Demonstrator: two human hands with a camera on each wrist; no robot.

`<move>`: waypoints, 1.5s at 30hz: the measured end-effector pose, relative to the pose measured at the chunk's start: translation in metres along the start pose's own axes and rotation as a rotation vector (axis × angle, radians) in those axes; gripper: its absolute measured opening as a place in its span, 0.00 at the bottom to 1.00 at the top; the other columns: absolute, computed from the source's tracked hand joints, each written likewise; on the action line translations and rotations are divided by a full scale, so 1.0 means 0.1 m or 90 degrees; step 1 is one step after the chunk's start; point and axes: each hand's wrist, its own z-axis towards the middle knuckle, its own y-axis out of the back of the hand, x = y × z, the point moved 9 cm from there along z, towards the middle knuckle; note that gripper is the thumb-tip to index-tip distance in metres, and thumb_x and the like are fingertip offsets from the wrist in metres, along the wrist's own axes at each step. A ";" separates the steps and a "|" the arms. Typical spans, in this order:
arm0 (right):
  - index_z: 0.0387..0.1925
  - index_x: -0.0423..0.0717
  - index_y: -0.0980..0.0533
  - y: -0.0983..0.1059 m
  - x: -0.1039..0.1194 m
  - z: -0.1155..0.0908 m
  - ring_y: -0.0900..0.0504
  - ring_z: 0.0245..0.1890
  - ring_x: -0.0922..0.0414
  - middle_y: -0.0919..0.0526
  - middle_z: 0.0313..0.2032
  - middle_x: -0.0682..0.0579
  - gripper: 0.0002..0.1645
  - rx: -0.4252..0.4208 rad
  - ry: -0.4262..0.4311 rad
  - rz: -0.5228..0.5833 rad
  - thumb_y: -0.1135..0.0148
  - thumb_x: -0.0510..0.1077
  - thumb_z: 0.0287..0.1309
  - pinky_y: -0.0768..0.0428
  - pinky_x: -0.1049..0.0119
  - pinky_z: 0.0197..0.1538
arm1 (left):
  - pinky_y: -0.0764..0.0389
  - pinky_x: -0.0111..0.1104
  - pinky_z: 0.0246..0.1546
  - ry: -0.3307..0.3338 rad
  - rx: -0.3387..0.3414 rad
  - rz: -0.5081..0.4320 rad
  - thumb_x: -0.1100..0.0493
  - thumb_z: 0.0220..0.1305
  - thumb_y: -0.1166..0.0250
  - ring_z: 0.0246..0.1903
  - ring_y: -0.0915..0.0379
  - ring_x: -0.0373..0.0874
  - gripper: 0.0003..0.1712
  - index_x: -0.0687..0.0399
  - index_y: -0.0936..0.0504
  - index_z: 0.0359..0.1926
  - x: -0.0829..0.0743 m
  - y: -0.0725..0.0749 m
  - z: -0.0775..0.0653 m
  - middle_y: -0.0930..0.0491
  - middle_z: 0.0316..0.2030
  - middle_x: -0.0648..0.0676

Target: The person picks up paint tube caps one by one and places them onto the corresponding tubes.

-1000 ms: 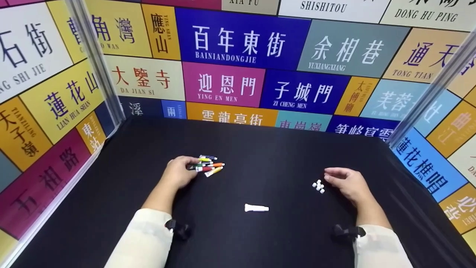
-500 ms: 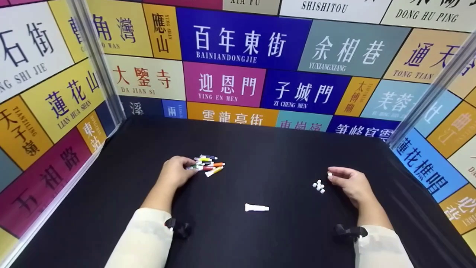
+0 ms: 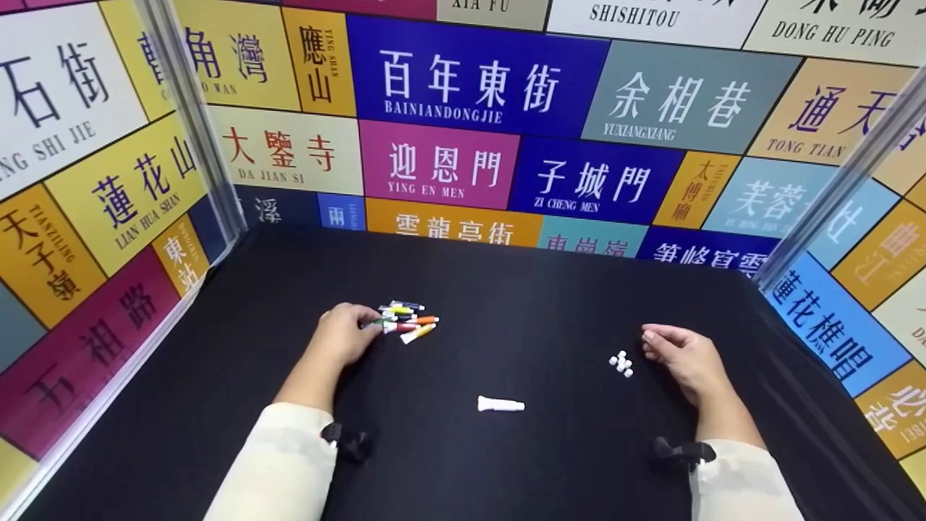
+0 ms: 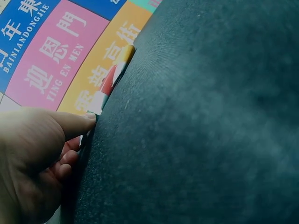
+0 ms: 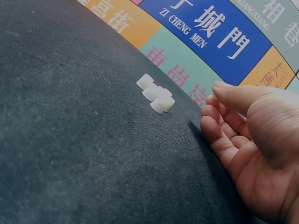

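Note:
At the left of the head view, several small coloured paint tubes [image 3: 422, 320] lie in a loose pile. My left hand [image 3: 341, 334] is at the near side of this pile and pinches the end of a green paint tube [image 4: 95, 112], mostly hidden by the thumb and fingers. Over on the right, my right hand [image 3: 684, 358] is raised beside a cluster of small white caps [image 3: 621, 363], its thumb and fingertips drawn together. The white cap in its grasp is hidden by the fingers now. A white paint tube [image 3: 500, 404] lies alone between the hands, nearer the person.
A black cloth [image 3: 521, 311] covers the table. Printed panels with street names [image 3: 438, 165] stand along the back and both sides, with clear corner posts [image 3: 189, 116]. A dark wrist camera [image 3: 351, 443] sits on each sleeve.
A white cap showed at my right fingertips half a second ago; the fingers have closed over it and drawn slightly right. The left hand has barely moved. The pile of caps looks the same.

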 end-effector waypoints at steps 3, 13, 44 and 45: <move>0.62 0.34 0.19 0.02 -0.01 0.01 0.12 0.36 0.66 0.09 0.36 0.64 0.25 -0.010 -0.008 0.013 0.33 0.48 0.74 0.12 0.73 0.45 | 0.32 0.54 0.75 0.003 0.002 -0.006 0.52 0.76 0.34 0.68 0.26 0.61 0.14 0.49 0.10 0.56 0.01 0.01 0.01 0.17 0.62 0.62; 0.52 0.46 0.13 0.08 -0.03 0.03 0.12 0.33 0.64 0.10 0.33 0.61 0.12 -0.045 -0.023 0.076 0.33 0.46 0.74 0.12 0.72 0.42 | 0.25 0.52 0.69 -0.010 -0.024 -0.056 0.53 0.77 0.36 0.61 0.21 0.57 0.14 0.52 0.11 0.55 -0.04 0.05 0.01 0.15 0.59 0.62; 0.45 0.47 0.10 -0.09 0.74 -0.14 0.11 0.34 0.61 0.08 0.35 0.56 0.07 -0.007 0.089 0.252 0.27 0.38 0.67 0.11 0.70 0.43 | 0.20 0.43 0.55 -0.090 -0.119 -0.201 0.57 0.76 0.34 0.48 0.20 0.51 0.15 0.53 0.12 0.58 -0.57 0.31 -0.08 0.16 0.47 0.58; 0.45 0.46 0.10 -0.10 0.78 -0.15 0.11 0.34 0.61 0.08 0.35 0.56 0.07 -0.005 0.100 0.253 0.28 0.37 0.67 0.11 0.70 0.42 | 0.20 0.42 0.54 -0.095 -0.121 -0.203 0.57 0.76 0.34 0.48 0.20 0.51 0.14 0.53 0.12 0.58 -0.60 0.32 -0.09 0.16 0.47 0.57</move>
